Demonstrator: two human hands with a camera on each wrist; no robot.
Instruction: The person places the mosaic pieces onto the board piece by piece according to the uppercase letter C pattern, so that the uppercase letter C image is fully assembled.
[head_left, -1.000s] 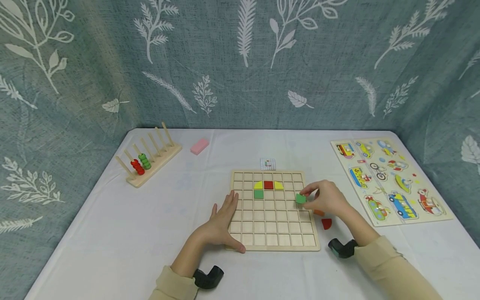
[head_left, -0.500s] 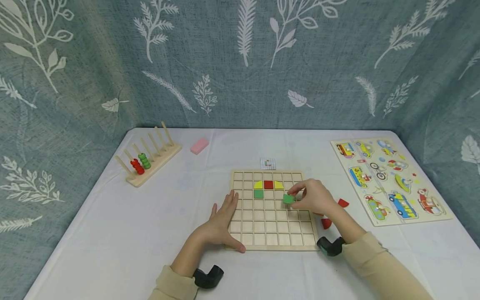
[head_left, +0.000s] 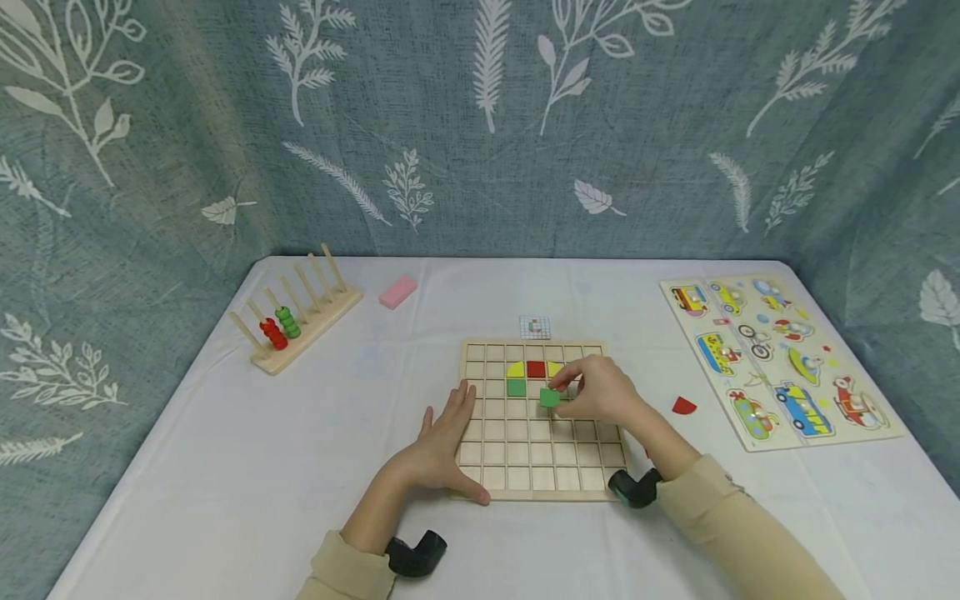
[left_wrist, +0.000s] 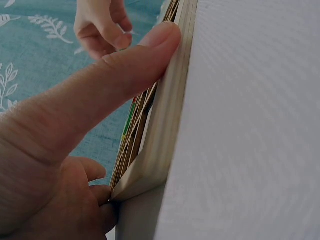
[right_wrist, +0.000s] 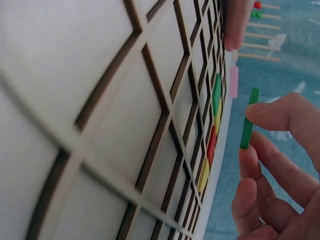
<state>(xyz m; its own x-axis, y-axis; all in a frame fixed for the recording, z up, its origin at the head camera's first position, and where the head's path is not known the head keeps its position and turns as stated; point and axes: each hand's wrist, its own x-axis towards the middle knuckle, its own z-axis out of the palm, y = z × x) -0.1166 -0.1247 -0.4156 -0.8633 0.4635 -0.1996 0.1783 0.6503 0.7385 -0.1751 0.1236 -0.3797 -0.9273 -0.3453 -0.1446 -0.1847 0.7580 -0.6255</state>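
My right hand pinches a green square tile between thumb and fingers. In the right wrist view the tile appears edge-on, apart from the wooden grid board. My left hand rests along the board's left side with fingers straight; its thumb lies on the front edge. Set into the grid are a yellow curved-edge tile, a red square tile and a second green square tile. Another yellow tile is partly hidden behind my right fingers.
A small printed grid card lies behind the board. At right are a loose red curved-edge piece and a vehicle picture puzzle. A peg rack with red and green beads and a pink block stand at back left.
My right hand has carried the green tile leftward over the board, from its right edge to near the red tile. The left hand has stayed in place.
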